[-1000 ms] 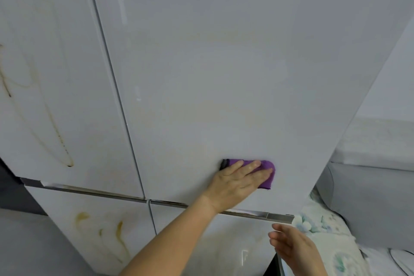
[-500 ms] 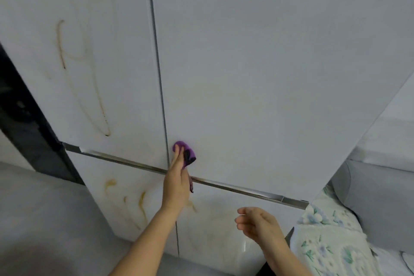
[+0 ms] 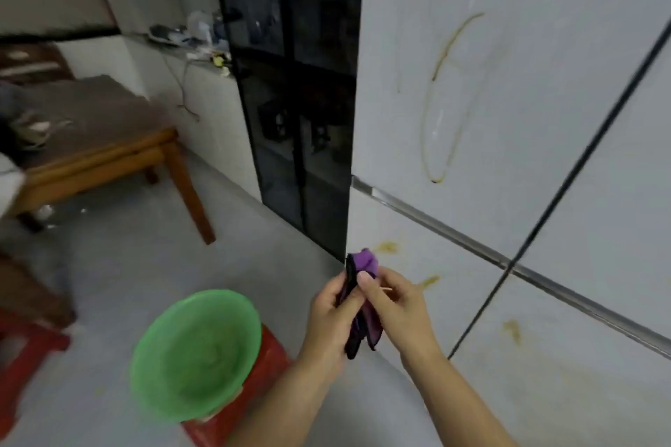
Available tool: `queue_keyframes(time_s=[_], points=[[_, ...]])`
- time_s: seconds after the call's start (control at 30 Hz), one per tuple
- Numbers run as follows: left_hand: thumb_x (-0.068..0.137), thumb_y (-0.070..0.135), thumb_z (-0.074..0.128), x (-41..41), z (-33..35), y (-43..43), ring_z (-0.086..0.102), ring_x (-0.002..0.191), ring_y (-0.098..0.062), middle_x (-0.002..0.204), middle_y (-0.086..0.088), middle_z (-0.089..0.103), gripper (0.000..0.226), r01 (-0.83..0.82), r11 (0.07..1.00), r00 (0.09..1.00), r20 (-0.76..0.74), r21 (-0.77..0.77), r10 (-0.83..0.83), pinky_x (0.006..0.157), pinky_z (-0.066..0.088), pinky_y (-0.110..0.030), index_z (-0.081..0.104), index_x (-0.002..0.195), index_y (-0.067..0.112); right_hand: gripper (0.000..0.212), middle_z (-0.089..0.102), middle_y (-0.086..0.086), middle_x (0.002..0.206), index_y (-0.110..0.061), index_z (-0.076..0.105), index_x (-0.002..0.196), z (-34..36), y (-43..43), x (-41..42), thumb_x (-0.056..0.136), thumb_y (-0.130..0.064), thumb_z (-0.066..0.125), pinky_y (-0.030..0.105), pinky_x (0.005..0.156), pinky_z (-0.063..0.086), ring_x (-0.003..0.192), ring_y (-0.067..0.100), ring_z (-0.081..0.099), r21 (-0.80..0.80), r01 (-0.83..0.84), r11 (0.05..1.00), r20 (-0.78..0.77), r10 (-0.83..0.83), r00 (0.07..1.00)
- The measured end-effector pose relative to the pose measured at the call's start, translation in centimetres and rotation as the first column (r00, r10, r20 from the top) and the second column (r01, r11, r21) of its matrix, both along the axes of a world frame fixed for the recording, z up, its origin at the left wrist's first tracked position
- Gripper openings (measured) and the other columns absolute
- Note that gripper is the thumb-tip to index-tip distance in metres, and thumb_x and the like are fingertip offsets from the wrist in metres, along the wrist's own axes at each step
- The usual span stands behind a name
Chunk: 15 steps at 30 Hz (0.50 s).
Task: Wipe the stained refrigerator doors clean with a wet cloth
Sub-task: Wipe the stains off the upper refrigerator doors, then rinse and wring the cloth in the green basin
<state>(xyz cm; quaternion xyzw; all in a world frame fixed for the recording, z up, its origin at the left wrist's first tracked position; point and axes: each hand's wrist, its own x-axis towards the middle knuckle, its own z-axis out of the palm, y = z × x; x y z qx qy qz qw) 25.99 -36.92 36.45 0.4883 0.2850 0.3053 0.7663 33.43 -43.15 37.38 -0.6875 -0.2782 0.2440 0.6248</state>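
Observation:
A purple cloth (image 3: 363,265) with a dark edge hangs bunched between both hands, in front of the fridge's lower left corner. My left hand (image 3: 328,316) grips its left side and my right hand (image 3: 397,305) pinches it from the right. The white refrigerator doors (image 3: 515,91) fill the right side. A long brown looping stain (image 3: 444,58) runs down the upper left door. Yellow-brown smears (image 3: 386,247) mark the lower door near the cloth, with more smears (image 3: 512,332) further right.
A green plastic basin (image 3: 198,356) sits on a red stool (image 3: 268,374) just left of my hands. A dark glass cabinet (image 3: 294,102) stands beside the fridge. A wooden table (image 3: 109,149) stands at left, and another red stool (image 3: 25,348) at the left edge.
My left hand took the cloth off the door and brought it down and left. My right hand came up to hold the cloth too. The view swung left toward the basin.

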Motion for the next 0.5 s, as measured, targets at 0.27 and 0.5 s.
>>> queue_keyframes(time_s=[0.27, 0.5], points=[[0.092, 0.01, 0.054, -16.0, -7.8, 11.9, 0.066, 0.085, -0.027, 0.095, -0.016, 0.072, 0.018, -0.352, 0.923, 0.928, -0.184, -0.157, 0.323, 0.077, 0.054, -0.035, 0.072, 0.095, 0.009, 0.026, 0.064, 0.011, 0.073, -0.005, 0.065, 0.08, -9.2, 14.0, -13.5, 0.095, -0.005, 0.044, 0.028, 0.059, 0.049, 0.068, 0.023, 0.057, -0.168, -0.267, 0.949, -0.393, 0.184, 0.901], [0.091, 0.027, 0.059, -23.1, -19.2, 21.2, 0.064, 0.103, -0.035, 0.11, -0.014, 0.068, 0.022, -0.594, 0.742, 0.772, -0.477, -0.31, 0.419, 0.091, 0.047, -0.06, 0.066, 0.105, 0.012, 0.016, 0.064, 0.022, 0.106, -0.007, 0.059, 0.104, -19.1, 23.4, -14.2, 0.091, -0.016, 0.055, 0.045, 0.079, 0.055, 0.093, 0.033, 0.063, -0.433, -0.448, 0.782, -0.451, 0.243, 0.859]])
